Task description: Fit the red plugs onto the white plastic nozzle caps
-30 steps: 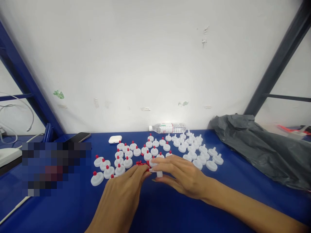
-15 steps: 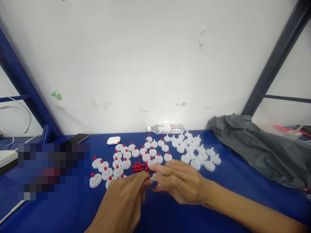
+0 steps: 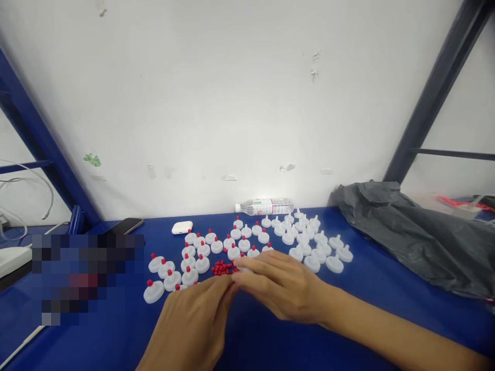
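My left hand (image 3: 197, 317) and my right hand (image 3: 276, 286) meet at the fingertips over the front of the table, fingers pinched together. Whatever lies between them is hidden now; half a second earlier a white spouted disc showed in the right fingers. Just beyond the fingertips lies a small pile of loose red caps (image 3: 221, 268). To the left stand several white spouted discs with red caps on their spouts (image 3: 172, 281). On the right are several white spouted discs without caps (image 3: 312, 264).
A clear plastic bottle (image 3: 265, 206) lies against the wall. A white earphone case (image 3: 182, 227) and a phone (image 3: 129, 225) lie at the back left of the blue table (image 3: 294, 345). A dark grey plastic bag (image 3: 402, 239) spreads over the right side.
My hands have drawn closer, and the right fingers have tipped forward over the left fingertips. The white disc between them has gone out of sight. The view has shifted slightly.
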`<move>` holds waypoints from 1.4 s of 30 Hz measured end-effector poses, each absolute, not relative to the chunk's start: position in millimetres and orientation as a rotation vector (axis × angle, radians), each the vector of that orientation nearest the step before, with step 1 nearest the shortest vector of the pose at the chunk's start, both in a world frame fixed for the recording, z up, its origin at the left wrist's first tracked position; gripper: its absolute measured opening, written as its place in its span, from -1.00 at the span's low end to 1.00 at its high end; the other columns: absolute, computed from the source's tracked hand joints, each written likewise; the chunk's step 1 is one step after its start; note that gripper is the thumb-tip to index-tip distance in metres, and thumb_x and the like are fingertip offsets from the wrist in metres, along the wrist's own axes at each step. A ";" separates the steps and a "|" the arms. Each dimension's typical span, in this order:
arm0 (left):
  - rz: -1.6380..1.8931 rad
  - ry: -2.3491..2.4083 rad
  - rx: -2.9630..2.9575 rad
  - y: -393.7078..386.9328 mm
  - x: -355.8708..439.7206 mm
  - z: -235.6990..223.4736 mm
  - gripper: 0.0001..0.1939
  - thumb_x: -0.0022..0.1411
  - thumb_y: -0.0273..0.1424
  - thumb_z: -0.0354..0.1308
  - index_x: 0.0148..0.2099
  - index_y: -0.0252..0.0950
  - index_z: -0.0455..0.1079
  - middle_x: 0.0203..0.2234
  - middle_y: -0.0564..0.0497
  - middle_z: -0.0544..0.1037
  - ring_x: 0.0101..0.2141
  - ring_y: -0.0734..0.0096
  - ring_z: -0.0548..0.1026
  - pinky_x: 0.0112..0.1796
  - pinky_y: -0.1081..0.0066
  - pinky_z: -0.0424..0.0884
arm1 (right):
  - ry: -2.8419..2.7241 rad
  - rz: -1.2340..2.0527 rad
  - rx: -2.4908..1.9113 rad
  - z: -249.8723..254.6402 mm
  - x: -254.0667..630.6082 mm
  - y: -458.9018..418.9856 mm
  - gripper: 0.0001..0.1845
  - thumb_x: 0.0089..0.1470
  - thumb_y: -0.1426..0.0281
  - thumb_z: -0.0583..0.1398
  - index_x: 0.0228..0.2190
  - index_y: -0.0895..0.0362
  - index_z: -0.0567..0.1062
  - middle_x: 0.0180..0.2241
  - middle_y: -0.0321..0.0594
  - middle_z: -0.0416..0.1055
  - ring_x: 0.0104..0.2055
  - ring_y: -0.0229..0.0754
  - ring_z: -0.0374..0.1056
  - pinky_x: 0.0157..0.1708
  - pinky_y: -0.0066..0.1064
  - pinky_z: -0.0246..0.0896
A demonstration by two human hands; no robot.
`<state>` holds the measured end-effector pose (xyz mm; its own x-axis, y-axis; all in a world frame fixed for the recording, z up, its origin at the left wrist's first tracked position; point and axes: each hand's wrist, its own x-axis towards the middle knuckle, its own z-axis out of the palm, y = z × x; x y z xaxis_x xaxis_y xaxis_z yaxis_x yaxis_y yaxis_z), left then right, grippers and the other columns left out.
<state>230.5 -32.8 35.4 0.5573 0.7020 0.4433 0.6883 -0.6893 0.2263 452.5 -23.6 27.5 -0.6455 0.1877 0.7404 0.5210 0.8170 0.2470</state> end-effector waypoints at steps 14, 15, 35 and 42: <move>-0.289 1.844 2.641 -20.7 243.4 29.8 -0.59 0.48 -0.45 -0.12 0.26 -0.16 0.37 -0.12 -0.15 0.66 -0.16 0.03 0.65 -0.22 0.18 0.53 | -2.208 -0.333 -1.297 48.1 506.6 5.5 -0.80 0.27 0.32 0.15 -0.37 0.13 0.49 -0.46 -0.24 0.48 -0.38 -0.16 0.37 -0.19 -0.25 0.22; -0.290 1.839 2.655 -19.6 242.8 28.2 -0.59 0.48 -0.45 -0.12 0.25 -0.16 0.37 -0.11 -0.15 0.65 -0.16 0.03 0.64 -0.22 0.17 0.53 | -2.238 -0.324 -1.313 49.4 505.7 4.4 -0.78 0.25 0.32 0.15 -0.42 0.12 0.47 -0.46 -0.24 0.47 -0.38 -0.17 0.35 -0.21 -0.27 0.19; -0.113 1.702 2.742 -27.3 245.9 27.6 -0.63 0.47 -0.49 -0.10 0.14 -0.19 0.45 -0.16 -0.12 0.66 -0.21 0.08 0.66 -0.30 0.26 0.53 | -2.268 -0.237 -1.419 18.0 499.4 17.7 -0.75 0.27 0.27 0.24 -0.04 0.05 0.48 -0.38 -0.25 0.61 -0.26 -0.06 0.51 -0.12 -0.22 0.28; -0.070 1.564 2.837 -25.6 248.3 19.9 -0.47 0.44 -0.53 -0.10 0.37 -0.09 0.23 -0.10 -0.15 0.63 -0.30 0.17 0.66 -0.33 0.33 0.53 | -2.127 -0.437 -1.571 31.9 517.1 23.7 -0.77 0.35 0.38 0.07 -0.12 0.11 0.53 -0.31 -0.14 0.58 -0.20 -0.01 0.47 -0.08 -0.14 0.21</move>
<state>248.3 -25.6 19.9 0.5343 0.8452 0.0097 0.8410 -0.5305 -0.1065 517.1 23.7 31.9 -0.2445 0.8089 0.5347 0.9543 0.2986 -0.0154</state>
